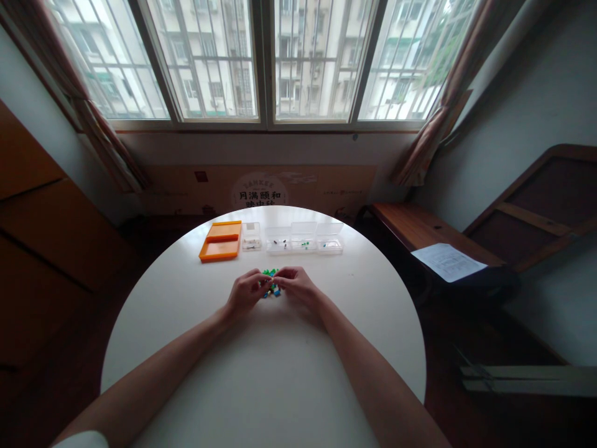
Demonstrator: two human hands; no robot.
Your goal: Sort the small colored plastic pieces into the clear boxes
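Both my hands rest on the round white table (261, 373), meeting over a small cluster of green and blue toy bricks (270, 281). My left hand (245, 291) has its fingers curled and pinched at the cluster's left side. My right hand (298, 287) pinches the same cluster from the right. The fingertips of both touch the bricks; most of the cluster is hidden between them.
At the table's far side stand an orange tray (221, 241), a small clear box (251, 236) and a row of clear plastic boxes (304, 238) with small parts. A wooden bench (410, 227) with a paper sheet (448, 261) is to the right.
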